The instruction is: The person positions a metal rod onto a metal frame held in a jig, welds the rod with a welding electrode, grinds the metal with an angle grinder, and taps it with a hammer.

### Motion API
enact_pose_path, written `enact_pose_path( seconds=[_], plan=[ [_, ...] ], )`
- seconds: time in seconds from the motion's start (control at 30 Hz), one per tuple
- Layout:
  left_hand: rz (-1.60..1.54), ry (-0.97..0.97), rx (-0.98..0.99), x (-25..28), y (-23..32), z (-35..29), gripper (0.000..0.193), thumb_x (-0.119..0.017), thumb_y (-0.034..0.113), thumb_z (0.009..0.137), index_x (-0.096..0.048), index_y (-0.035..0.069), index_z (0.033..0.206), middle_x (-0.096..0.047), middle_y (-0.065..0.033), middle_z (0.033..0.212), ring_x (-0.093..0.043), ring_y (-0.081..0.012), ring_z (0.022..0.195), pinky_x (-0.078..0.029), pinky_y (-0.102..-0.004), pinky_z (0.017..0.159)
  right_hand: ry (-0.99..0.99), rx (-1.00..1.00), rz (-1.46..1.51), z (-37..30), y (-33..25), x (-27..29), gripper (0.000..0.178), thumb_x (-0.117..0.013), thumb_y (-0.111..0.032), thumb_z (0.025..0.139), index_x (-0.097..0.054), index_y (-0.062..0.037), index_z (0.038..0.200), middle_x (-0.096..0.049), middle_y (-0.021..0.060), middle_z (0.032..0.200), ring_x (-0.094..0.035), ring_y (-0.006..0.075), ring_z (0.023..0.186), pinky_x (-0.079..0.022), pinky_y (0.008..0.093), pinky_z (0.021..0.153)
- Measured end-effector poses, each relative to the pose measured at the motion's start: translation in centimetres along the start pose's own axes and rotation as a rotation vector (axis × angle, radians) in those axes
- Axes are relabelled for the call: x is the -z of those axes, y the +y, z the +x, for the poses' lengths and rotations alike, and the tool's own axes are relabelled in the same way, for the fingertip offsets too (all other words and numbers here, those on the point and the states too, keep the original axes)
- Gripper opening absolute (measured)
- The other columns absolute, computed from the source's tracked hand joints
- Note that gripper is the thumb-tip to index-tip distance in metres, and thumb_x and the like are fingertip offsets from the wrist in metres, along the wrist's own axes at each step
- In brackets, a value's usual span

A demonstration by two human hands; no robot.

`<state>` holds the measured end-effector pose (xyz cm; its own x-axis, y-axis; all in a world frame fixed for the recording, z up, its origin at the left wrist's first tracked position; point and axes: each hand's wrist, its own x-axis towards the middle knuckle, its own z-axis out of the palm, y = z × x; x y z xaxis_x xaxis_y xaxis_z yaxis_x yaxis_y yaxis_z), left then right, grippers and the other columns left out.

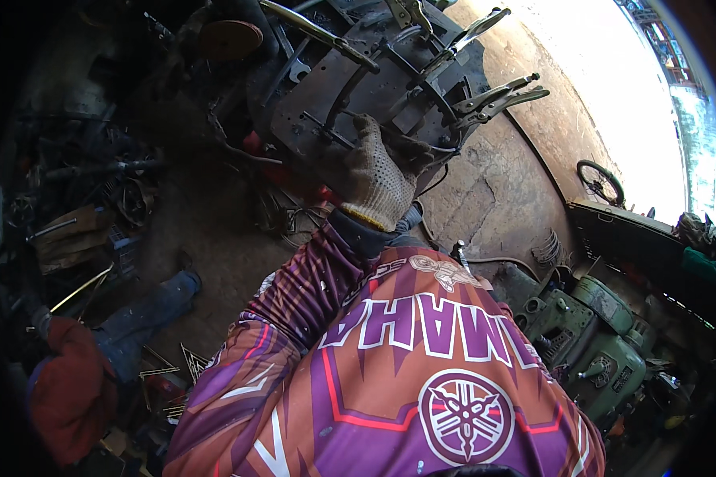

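My left hand (378,179), in a light dotted knit glove with a yellow cuff, reaches over a dark steel plate (306,131). Its fingers look curled, and whatever they grip is hidden. Just ahead of it a curved dark metal bar (344,99) lies on the plate. Locking pliers (493,102) clamp the work along the right side, with another pair of locking pliers (463,44) farther back. A long-handled clamp (322,33) crosses from the upper left. Beside the glove is a dark, shadowed shape; whether it is my right hand, I cannot tell.
A green machine (605,334) stands at the lower right. At the lower left another person in red clothing (71,389) is low down, with one jeans leg (151,318) stretched out. Cables (294,222) and metal scraps litter the floor. A wheel (601,181) stands at the right.
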<state>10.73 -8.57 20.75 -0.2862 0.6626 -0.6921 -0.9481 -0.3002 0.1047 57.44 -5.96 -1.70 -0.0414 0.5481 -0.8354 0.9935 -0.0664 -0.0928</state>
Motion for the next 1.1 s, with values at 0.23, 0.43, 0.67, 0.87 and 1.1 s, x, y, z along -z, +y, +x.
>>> enact_pose_path(
  seconds=[0.23, 0.43, 0.67, 0.87, 1.1],
  plan=[
    [-0.081, -0.246, -0.058, -0.5, -0.2, 0.2, 0.055, -0.035, 0.054, 0.098, -0.053, 0.009, 0.125, -0.061, -0.0167, 0.118, -0.059, -0.0329, 0.109, -0.048, -0.0516, 0.096, 0.045, 0.024, -0.05, -0.3, -0.1, 1.5, 0.064, -0.056, -0.058, 0.084, -0.067, 0.001, 0.107, -0.067, 0.025, 0.098, -0.064, 0.039, 0.098, -0.048, 0.0431, 0.085],
    [-0.222, -0.487, -0.002, -0.2, -0.9, 0.7, 0.064, -0.039, 0.056, 0.097, -0.047, 0.004, 0.133, -0.053, -0.0198, 0.131, -0.053, -0.0354, 0.121, -0.043, -0.0483, 0.104, 0.041, 0.099, 0.058, -2.7, -2.2, 3.9, 0.054, -0.06, -0.051, 0.086, -0.067, 0.0006, 0.102, -0.069, 0.0195, 0.086, -0.067, 0.0322, 0.078, -0.05, 0.041, 0.07],
    [-0.207, -0.356, -0.02, -0.7, -0.8, 0.1, 0.06, -0.04, 0.056, 0.096, -0.048, 0.006, 0.128, -0.048, -0.0243, 0.135, -0.048, -0.04, 0.125, -0.037, -0.0573, 0.107, 0.001, -0.045, 0.16, -4.4, -3.3, 4.4, 0.047, -0.064, -0.044, 0.086, -0.066, -0.0009, 0.103, -0.066, 0.0106, 0.075, -0.062, 0.0205, 0.062, -0.047, 0.0353, 0.057],
    [-0.065, -0.168, -0.018, -0.6, -0.6, -0.4, 0.058, -0.042, 0.056, 0.096, -0.057, 0.005, 0.117, -0.06, -0.016, 0.118, -0.058, -0.0293, 0.109, -0.047, -0.046, 0.098, -0.002, -0.027, 0.204, -3.2, -0.7, 2.6, 0.043, -0.065, -0.042, 0.087, -0.066, -0.0009, 0.101, -0.063, 0.008, 0.07, -0.06, 0.0191, 0.06, -0.047, 0.035, 0.055],
    [0.678, -0.165, -0.223, 3.8, -1.5, -1.6, 0.034, -0.052, 0.032, 0.098, -0.062, 0.002, 0.109, -0.067, -0.0077, 0.096, -0.064, -0.0196, 0.089, -0.051, -0.0338, 0.084, 0.008, -0.046, 0.176, -6.1, -5.7, 4.2, 0.046, -0.064, -0.044, 0.088, -0.065, 0.0005, 0.098, -0.063, 0.0085, 0.069, -0.059, 0.0186, 0.056, -0.047, 0.0343, 0.052]
  ],
)
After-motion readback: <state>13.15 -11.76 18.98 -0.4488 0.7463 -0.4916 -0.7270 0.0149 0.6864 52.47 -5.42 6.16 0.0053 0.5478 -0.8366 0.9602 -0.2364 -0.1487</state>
